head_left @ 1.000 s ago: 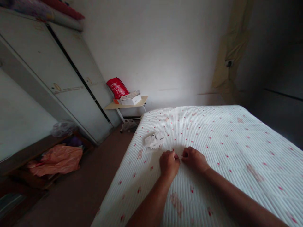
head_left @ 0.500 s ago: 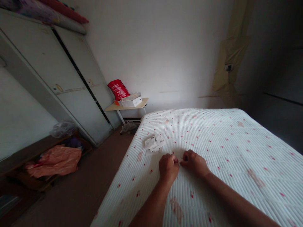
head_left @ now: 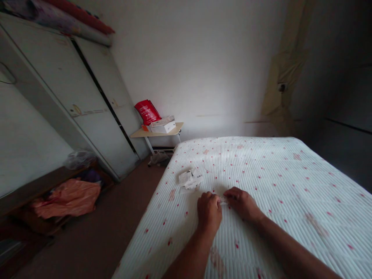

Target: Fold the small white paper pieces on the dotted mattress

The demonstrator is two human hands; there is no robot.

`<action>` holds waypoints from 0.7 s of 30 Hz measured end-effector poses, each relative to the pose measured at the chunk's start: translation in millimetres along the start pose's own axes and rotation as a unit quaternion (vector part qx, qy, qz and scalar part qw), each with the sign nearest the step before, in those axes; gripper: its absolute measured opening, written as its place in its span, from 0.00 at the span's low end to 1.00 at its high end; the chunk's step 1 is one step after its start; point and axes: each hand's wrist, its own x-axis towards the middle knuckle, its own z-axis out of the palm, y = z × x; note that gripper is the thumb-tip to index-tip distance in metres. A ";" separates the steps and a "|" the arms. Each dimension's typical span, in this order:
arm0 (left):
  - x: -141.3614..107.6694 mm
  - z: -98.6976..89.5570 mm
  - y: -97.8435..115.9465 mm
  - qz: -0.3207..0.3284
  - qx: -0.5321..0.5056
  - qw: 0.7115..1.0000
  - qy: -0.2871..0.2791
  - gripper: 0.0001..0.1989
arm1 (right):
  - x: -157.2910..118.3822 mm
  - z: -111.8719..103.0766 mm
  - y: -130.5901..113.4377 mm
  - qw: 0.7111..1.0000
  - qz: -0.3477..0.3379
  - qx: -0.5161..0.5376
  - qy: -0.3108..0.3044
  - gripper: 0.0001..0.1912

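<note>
Left of you stands a pale grey wardrobe (head_left: 87,89); past it, a cream-topped counter (head_left: 154,133) bears a glossy red plastic bag (head_left: 147,112), its white lettering too small to read, beside a white cardboard box (head_left: 164,127). On the white ribbed, red-dotted bed (head_left: 241,162) lie crumpled white papers (head_left: 190,179), their print illegible. Just nearer you, your left hand (head_left: 209,211), knuckles up, and right hand (head_left: 242,203), angled inward, sit slightly apart, fingertips pinching a small translucent piece (head_left: 223,200) between them, low over the bed.
</note>
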 end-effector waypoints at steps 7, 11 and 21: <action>-0.4 -2.0 2.7 -0.009 0.047 0.999 0.005 0.05 | -3.7 -8.4 -15.8 0.998 0.011 -0.058 -0.028 0.12; 0.2 -4.0 4.6 -0.030 0.065 0.997 0.002 0.06 | -6.7 -12.1 -20.3 0.996 0.036 -0.063 -0.045 0.11; -0.4 -1.9 5.2 0.003 0.076 0.997 0.001 0.07 | -7.6 -9.3 -21.4 0.994 0.008 -0.095 -0.057 0.18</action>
